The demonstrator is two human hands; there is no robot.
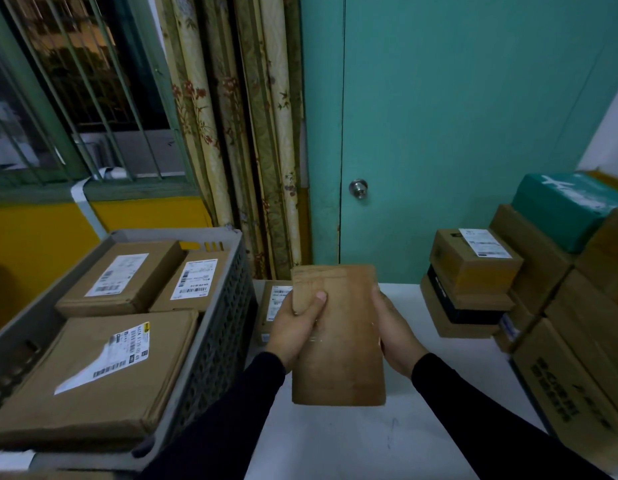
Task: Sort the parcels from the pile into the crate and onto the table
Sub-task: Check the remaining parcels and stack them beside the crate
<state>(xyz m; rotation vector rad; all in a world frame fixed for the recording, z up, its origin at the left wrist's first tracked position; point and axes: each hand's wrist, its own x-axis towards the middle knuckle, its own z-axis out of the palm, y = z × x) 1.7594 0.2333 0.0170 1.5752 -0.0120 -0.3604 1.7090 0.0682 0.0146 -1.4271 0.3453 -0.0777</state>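
Note:
I hold a plain brown cardboard parcel above the white table, its blank side facing me. My left hand grips its left edge with the thumb on the front. My right hand grips its right edge, fingers hidden behind. A grey plastic crate stands to the left with three labelled cardboard parcels inside, the nearest one largest. Another labelled parcel lies on the table behind my left hand, partly hidden. The pile of parcels is stacked at the right.
A teal box tops the pile at the far right. Behind the table is a teal door with a round knob. Floral curtains hang by a barred window beyond the crate.

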